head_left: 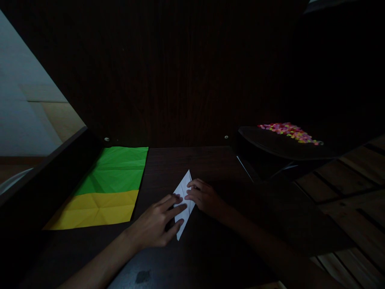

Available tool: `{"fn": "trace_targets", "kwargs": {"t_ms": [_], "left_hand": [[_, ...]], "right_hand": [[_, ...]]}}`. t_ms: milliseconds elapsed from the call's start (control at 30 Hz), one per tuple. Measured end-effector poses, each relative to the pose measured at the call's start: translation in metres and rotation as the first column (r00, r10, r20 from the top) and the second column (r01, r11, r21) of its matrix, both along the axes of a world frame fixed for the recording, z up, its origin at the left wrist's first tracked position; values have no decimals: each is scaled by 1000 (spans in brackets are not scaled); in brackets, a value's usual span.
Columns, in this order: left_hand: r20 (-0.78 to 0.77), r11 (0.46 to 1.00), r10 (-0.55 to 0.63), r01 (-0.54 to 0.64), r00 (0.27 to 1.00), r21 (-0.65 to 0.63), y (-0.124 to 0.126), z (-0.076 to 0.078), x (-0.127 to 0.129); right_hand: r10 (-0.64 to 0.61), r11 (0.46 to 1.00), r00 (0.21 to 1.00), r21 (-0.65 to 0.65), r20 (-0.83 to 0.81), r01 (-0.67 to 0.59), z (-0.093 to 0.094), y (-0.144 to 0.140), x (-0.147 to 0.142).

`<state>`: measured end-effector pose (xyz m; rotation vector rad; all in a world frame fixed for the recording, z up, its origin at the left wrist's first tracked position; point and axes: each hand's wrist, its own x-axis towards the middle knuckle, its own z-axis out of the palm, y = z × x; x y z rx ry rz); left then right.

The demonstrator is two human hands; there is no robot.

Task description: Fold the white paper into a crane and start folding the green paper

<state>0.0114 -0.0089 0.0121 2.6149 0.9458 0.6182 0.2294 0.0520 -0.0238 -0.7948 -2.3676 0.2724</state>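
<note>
Both hands press a folded white paper flat on the dark counter.

The left hand [156, 226] lies flat on the lower half of the white paper [184, 188] (a long, narrow diamond shape), fingers spread and pressing, not clenched; the right hand [206, 198] meets it from the other side, fingertips down on the middle crease. To the left on the counter [168, 164] lie a yellow sheet [96, 209] and a green sheet [116, 170], creased. Farther right, a dark tray [270, 142] holds small bright pieces [290, 132].
</note>
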Motion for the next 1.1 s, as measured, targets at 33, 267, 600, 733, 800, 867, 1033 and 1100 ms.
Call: {"fn": "trace_targets", "kwargs": {"t_ms": [33, 267, 600, 733, 800, 867, 1033, 1100], "left_hand": [[-22, 1000, -3, 3, 1000, 17, -1, 0, 0], [-139, 998, -15, 23, 990, 60, -3, 1, 1], [-200, 997, -22, 36, 980, 65, -1, 2, 4], [-170, 998, -3, 12, 985, 55, 2, 3, -2], [-127, 999, 12, -7, 992, 39, 4, 4, -5], [-69, 999, 28, -26, 997, 29, 7, 4, -5], [37, 998, 65, -66, 997, 22, 13, -6, -1], [51, 996, 86, -85, 995, -16, 14, -11, -1]], "right_hand": [[5, 1000, 1000, 0, -2, -5, 0, 0, 0], [13, 1000, 1000, -14, -19, -13, 3, -1, 1], [-49, 998, 998, -24, 37, 49, 11, 1, 2], [-2, 999, 998, -39, 67, 4, 19, 1, 7], [21, 998, 997, -55, 73, -17, 21, 0, 11], [20, 997, 996, -76, 82, -14, 21, -1, 12], [18, 985, 998, -171, 66, -6, 19, -9, 6], [27, 975, 998, -221, 58, -14, 19, -12, 2]]}}
